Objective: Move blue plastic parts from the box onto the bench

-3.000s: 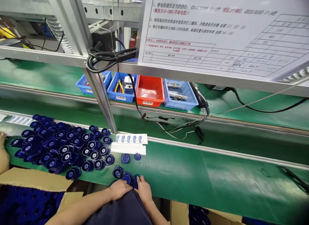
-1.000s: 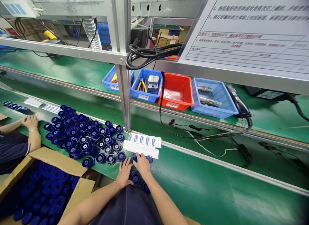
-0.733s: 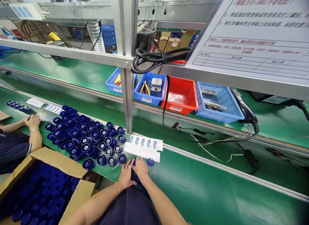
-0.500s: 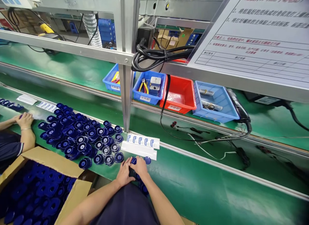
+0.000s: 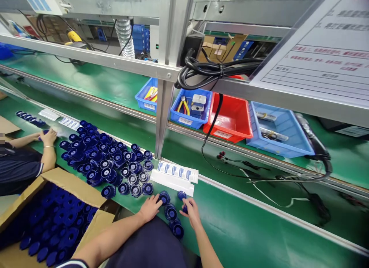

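Both hands worked at the near edge of the green surface (image 5: 248, 229). Her left hand (image 5: 150, 208) lay with fingers spread, fingertips touching a blue cap (image 5: 164, 197). Her right hand (image 5: 191, 212) pinched a small blue disc (image 5: 185, 209) between thumb and fingers, another disc (image 5: 181, 194) just beyond it. Two more caps (image 5: 170, 212) sat between the hands. A label strip (image 5: 177, 171) lay just behind, a heap of blue caps (image 5: 98, 156) to the left, beside a cardboard box (image 5: 72, 185). A co-worker's hand (image 5: 49, 137) rested further left.
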Demonstrator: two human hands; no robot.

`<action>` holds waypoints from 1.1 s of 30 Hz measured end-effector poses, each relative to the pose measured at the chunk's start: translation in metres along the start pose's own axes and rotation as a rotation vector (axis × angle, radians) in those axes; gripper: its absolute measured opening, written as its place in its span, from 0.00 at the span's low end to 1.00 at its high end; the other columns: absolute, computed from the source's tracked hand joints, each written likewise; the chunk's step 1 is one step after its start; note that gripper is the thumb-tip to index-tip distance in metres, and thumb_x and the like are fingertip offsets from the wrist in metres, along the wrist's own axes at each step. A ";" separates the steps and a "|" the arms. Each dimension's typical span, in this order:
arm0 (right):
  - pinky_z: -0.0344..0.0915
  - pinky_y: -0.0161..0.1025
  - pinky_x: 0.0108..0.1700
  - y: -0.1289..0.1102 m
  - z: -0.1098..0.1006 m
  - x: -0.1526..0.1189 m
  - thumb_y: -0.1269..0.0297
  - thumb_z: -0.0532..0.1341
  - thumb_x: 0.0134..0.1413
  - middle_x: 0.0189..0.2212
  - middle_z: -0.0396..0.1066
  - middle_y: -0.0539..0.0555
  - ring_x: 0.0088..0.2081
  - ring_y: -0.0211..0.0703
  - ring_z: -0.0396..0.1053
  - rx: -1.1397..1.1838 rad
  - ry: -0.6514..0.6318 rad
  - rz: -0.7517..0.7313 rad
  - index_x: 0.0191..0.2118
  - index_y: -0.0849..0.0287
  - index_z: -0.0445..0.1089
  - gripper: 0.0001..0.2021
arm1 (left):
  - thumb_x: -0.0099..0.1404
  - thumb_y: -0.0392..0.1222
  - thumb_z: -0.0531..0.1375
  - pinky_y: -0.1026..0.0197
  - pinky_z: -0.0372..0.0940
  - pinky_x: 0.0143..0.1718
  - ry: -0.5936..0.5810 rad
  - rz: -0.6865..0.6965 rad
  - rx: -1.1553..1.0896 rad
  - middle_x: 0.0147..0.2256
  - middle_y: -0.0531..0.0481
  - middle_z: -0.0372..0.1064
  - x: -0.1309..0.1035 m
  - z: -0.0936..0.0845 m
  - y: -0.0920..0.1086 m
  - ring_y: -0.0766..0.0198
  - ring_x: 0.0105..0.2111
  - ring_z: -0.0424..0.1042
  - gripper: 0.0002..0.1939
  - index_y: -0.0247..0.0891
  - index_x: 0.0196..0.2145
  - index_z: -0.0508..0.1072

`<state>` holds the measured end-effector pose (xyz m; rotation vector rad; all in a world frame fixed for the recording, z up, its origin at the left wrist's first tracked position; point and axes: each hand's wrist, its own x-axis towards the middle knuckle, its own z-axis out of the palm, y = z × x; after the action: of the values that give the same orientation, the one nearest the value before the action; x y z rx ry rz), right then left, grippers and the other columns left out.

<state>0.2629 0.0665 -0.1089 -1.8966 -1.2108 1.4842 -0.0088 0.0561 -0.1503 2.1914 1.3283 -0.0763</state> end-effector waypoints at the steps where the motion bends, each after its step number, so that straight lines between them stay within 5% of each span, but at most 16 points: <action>1: 0.78 0.49 0.39 0.004 -0.002 -0.007 0.49 0.46 0.63 0.33 0.73 0.53 0.37 0.50 0.76 -0.043 -0.006 -0.014 0.43 0.55 0.67 0.19 | 0.67 0.36 0.64 0.36 0.69 0.60 -0.009 0.006 0.006 0.70 0.40 0.59 0.000 -0.002 -0.002 0.40 0.64 0.67 0.24 0.49 0.59 0.69; 4: 0.74 0.55 0.52 0.014 -0.004 -0.032 0.55 0.57 0.56 0.41 0.74 0.55 0.44 0.55 0.75 -0.197 -0.066 -0.109 0.42 0.53 0.72 0.13 | 0.71 0.38 0.59 0.42 0.70 0.58 -0.014 0.019 0.019 0.63 0.41 0.68 -0.003 -0.008 -0.009 0.44 0.59 0.70 0.16 0.47 0.55 0.72; 6: 0.68 0.56 0.60 0.023 -0.004 -0.048 0.63 0.60 0.52 0.51 0.73 0.59 0.52 0.59 0.75 -0.392 -0.150 -0.165 0.56 0.49 0.73 0.23 | 0.72 0.40 0.58 0.44 0.71 0.55 -0.008 0.021 0.019 0.58 0.41 0.71 -0.004 -0.012 -0.012 0.45 0.56 0.71 0.13 0.46 0.52 0.73; 10: 0.67 0.50 0.63 0.044 0.007 -0.065 0.76 0.56 0.52 0.65 0.67 0.64 0.61 0.58 0.74 -0.893 -0.329 -0.177 0.75 0.45 0.53 0.44 | 0.71 0.44 0.60 0.49 0.73 0.49 0.019 0.034 -0.018 0.49 0.42 0.74 -0.013 -0.021 -0.008 0.48 0.52 0.72 0.09 0.45 0.47 0.74; 14: 0.65 0.46 0.66 0.054 0.019 -0.064 0.75 0.53 0.57 0.66 0.67 0.67 0.66 0.55 0.69 -0.967 -0.284 -0.218 0.73 0.54 0.59 0.37 | 0.70 0.47 0.62 0.53 0.73 0.46 0.125 0.009 -0.103 0.45 0.45 0.76 -0.041 -0.039 0.002 0.51 0.47 0.75 0.07 0.46 0.44 0.76; 18: 0.65 0.47 0.67 0.054 0.019 -0.058 0.68 0.52 0.62 0.65 0.70 0.64 0.67 0.56 0.68 -0.924 -0.278 -0.233 0.70 0.54 0.64 0.31 | 0.71 0.48 0.61 0.55 0.73 0.45 0.347 -0.154 -0.206 0.42 0.46 0.78 -0.084 -0.073 0.001 0.54 0.43 0.77 0.07 0.47 0.43 0.77; 24: 0.63 0.47 0.69 0.061 0.009 -0.056 0.61 0.55 0.60 0.69 0.67 0.64 0.68 0.57 0.67 -0.820 -0.380 -0.224 0.74 0.52 0.58 0.35 | 0.73 0.53 0.58 0.52 0.72 0.46 0.686 -0.462 -0.264 0.40 0.46 0.78 -0.118 -0.136 -0.050 0.53 0.41 0.78 0.11 0.45 0.40 0.74; 28: 0.62 0.49 0.70 0.060 0.008 -0.060 0.57 0.54 0.63 0.69 0.65 0.64 0.70 0.58 0.65 -0.819 -0.386 -0.231 0.74 0.52 0.58 0.34 | 0.71 0.52 0.59 0.49 0.71 0.50 0.839 -0.637 -0.240 0.41 0.46 0.79 -0.100 -0.161 -0.093 0.50 0.43 0.78 0.11 0.44 0.38 0.74; 33: 0.65 0.49 0.69 0.051 0.007 -0.067 0.53 0.53 0.65 0.68 0.68 0.62 0.69 0.59 0.65 -0.836 -0.382 -0.230 0.74 0.48 0.57 0.33 | 0.69 0.54 0.60 0.48 0.71 0.50 0.909 -0.755 -0.259 0.42 0.42 0.80 -0.064 -0.161 -0.118 0.47 0.44 0.79 0.13 0.43 0.39 0.77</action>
<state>0.2719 -0.0175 -0.1146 -1.8559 -2.4282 1.3544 -0.1770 0.1259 -0.0463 1.3952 2.4203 0.8400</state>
